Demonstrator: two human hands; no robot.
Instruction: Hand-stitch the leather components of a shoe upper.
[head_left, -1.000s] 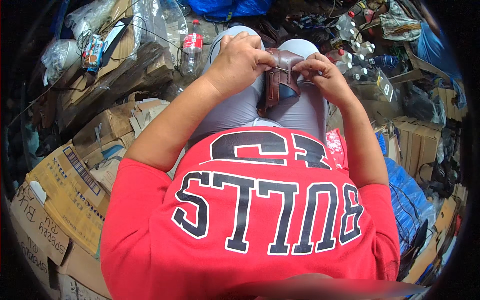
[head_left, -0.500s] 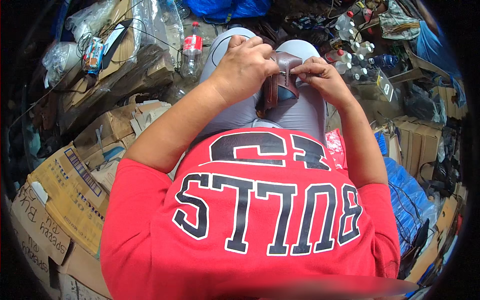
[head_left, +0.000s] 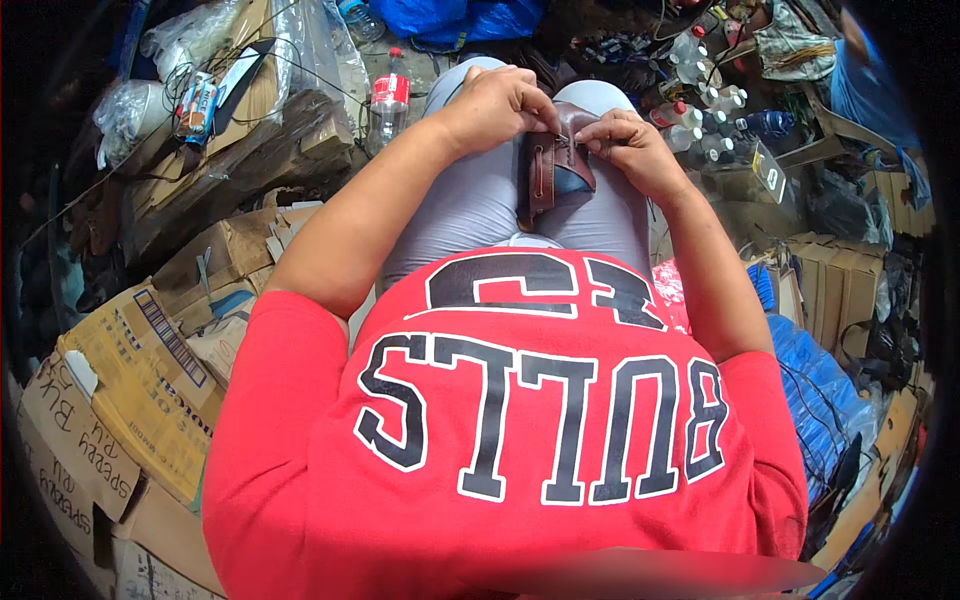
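Note:
A brown leather shoe [head_left: 543,178], with a lace run along its side and blue showing at its opening, is propped between my grey-clad thighs. A row of stitching crosses its leather. Beside this seam my left hand [head_left: 503,104] is closed in a pinch, fingertips at the shoe's upper part. My right hand [head_left: 636,152] also pinches, thumb and forefinger at the other side of the same seam. A thin, small thing shows between the fingertips; whether it is needle or thread I cannot tell.
A red-capped plastic bottle [head_left: 389,100] stands left of my knee. Several more bottles [head_left: 690,115] crowd the right. Cardboard [head_left: 130,385] lies at the left, with a snack packet [head_left: 197,108] above it. Blue plastic sheeting [head_left: 820,400] is at the right.
My left hand has come down from a raised fist over the shoe into a pinch by the seam, its elbow shifting slightly. My right hand has moved slightly toward the seam.

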